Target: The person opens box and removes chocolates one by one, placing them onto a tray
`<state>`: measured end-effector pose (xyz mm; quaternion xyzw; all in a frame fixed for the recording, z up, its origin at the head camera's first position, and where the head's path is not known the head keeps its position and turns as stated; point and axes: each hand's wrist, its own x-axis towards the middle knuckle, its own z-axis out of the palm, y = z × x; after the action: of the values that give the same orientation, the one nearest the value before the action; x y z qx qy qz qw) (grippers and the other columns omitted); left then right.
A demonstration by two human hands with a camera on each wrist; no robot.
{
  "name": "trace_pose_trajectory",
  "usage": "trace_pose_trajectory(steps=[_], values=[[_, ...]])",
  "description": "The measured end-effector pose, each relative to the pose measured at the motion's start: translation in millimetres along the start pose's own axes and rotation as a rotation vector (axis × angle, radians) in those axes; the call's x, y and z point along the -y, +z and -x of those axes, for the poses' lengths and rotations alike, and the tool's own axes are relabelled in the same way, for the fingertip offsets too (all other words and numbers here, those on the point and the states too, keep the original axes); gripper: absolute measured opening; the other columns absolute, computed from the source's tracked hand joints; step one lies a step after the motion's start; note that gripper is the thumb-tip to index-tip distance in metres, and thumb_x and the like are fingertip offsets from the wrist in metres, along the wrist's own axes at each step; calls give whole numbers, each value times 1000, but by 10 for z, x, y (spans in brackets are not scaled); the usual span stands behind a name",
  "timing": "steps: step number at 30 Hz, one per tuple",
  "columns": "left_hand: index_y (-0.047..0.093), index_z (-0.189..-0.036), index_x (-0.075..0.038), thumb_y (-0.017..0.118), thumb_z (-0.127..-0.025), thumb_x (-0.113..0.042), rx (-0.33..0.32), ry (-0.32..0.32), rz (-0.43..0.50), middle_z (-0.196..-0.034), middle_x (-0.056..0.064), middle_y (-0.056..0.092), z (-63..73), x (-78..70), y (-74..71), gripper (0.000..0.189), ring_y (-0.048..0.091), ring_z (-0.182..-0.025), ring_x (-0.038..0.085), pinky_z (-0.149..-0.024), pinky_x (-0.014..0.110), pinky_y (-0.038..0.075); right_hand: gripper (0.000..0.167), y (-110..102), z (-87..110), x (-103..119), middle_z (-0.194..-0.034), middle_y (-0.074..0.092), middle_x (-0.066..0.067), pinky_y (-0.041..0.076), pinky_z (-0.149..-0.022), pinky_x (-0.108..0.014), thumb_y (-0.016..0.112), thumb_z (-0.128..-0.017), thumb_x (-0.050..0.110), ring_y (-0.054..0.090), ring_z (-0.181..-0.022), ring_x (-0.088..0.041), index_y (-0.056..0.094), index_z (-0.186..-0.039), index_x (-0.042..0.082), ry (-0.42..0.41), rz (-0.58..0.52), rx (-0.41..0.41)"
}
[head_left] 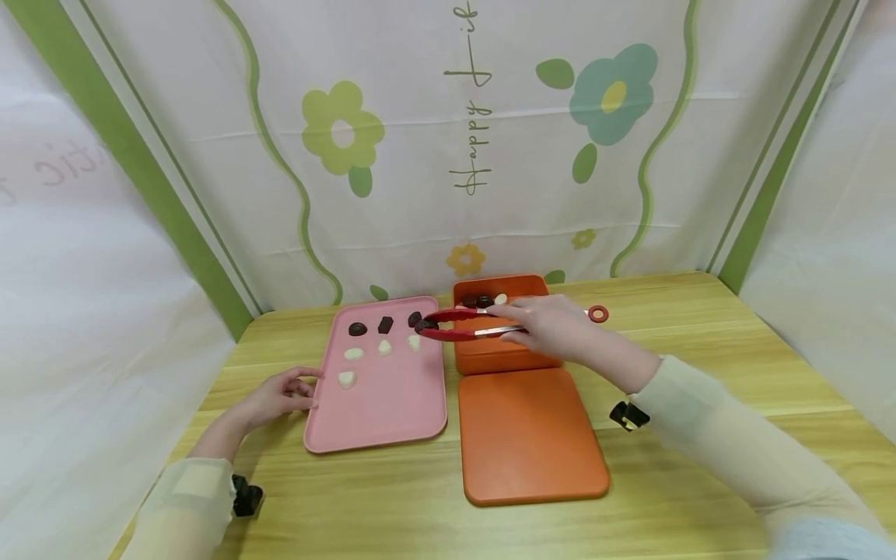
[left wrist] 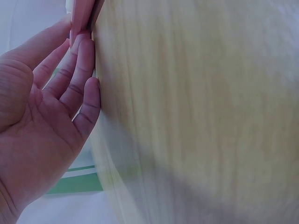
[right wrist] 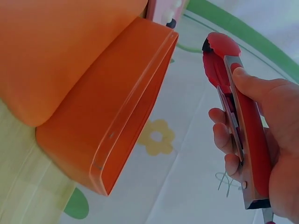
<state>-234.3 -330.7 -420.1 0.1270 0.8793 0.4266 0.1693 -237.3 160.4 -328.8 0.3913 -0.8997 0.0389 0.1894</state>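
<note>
My right hand grips red-tipped metal tongs, thumb on one arm and fingers round the other. Between the tong tips is a dark chocolate, held over the right edge of a pink tray. The left hand pinches the tray's left rim, thumb above and fingertips beneath, as the left wrist view shows. Several chocolates lie in rows on the tray: a round dark one, a dark block, another dark one and white ones, including a white piece nearest the left hand.
An orange box stands right of the tray, with dark and white chocolates inside at its far left. Its flat orange lid lies in front of it on the wooden table. A flowered curtain hangs behind.
</note>
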Motion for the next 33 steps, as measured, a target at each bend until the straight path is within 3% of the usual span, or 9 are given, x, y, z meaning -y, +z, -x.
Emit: trace_pose_trajectory(steps=[4,11,16,21,33], values=[[44,-139,4,69,-91,-9,-1,4,11,-98,12,64,-1,6,1,56,51,-76,18,-64,28,42,48,20,-82,75,-115,69,-6,52,-63,-41,71,-89,34,67,-92,-26,61,-134,21,-45,-3,25],[44,-139,4,69,-91,-10,-2,0,5,-97,11,63,-1,19,-4,56,51,-75,18,-64,28,42,49,119,-205,168,-117,68,1,48,-57,-35,72,-88,38,66,-74,-23,62,-133,21,-92,-9,0],[43,-139,5,68,-91,-9,-4,4,5,-98,12,64,0,-8,0,56,51,-77,20,-64,28,41,46,202,-289,232,-115,69,1,46,-53,-31,71,-89,38,64,-73,-18,63,-131,21,-91,5,51],[44,-139,4,68,-91,-9,-7,-4,10,-98,13,64,9,-24,0,55,51,-78,21,-65,28,41,46,301,-380,308,-97,68,1,44,-51,-27,70,-89,39,62,-74,-14,62,-132,23,-69,11,128],[45,-139,4,69,-91,-9,-9,1,12,-98,12,64,4,-8,-1,55,51,-78,21,-64,28,40,36,489,-552,461,-69,52,6,37,-48,-25,70,-90,34,48,-60,-13,65,-125,25,-93,-1,176]])
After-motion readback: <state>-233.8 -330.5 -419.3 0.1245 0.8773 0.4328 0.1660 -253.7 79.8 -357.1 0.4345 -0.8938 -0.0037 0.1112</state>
